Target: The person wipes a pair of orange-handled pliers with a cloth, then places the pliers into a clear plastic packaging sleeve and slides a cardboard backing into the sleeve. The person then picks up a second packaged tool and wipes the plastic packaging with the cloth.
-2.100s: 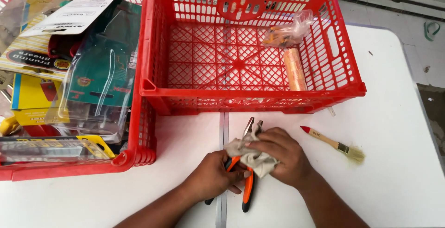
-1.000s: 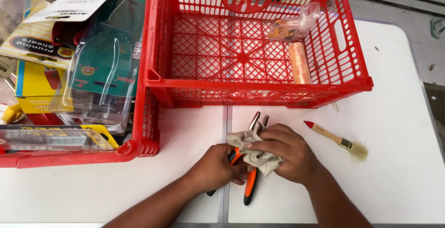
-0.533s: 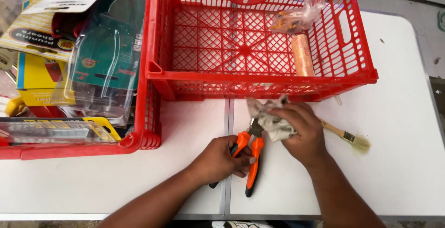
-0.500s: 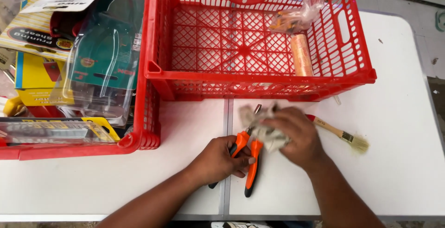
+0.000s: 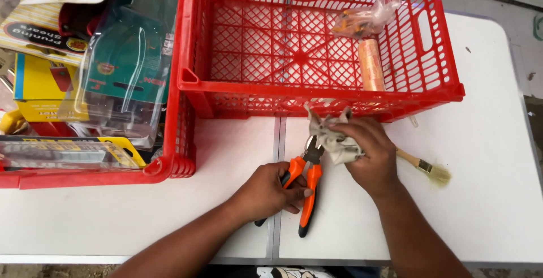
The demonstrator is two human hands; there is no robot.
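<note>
Pliers [image 5: 305,182] with orange handles lie on the white table [image 5: 486,199], just in front of the big red crate [image 5: 435,80]. The left hand [image 5: 268,190] is wrapped around one handle, pinning it down. The right hand [image 5: 367,153] has a crumpled grey rag [image 5: 334,136] bunched tight in its fingers, pressed against the pliers' metal head. A small paintbrush [image 5: 427,167] lies just right of that hand. Inside the crate there's a roll of twine [image 5: 371,66] and a plastic bag [image 5: 365,18].
</note>
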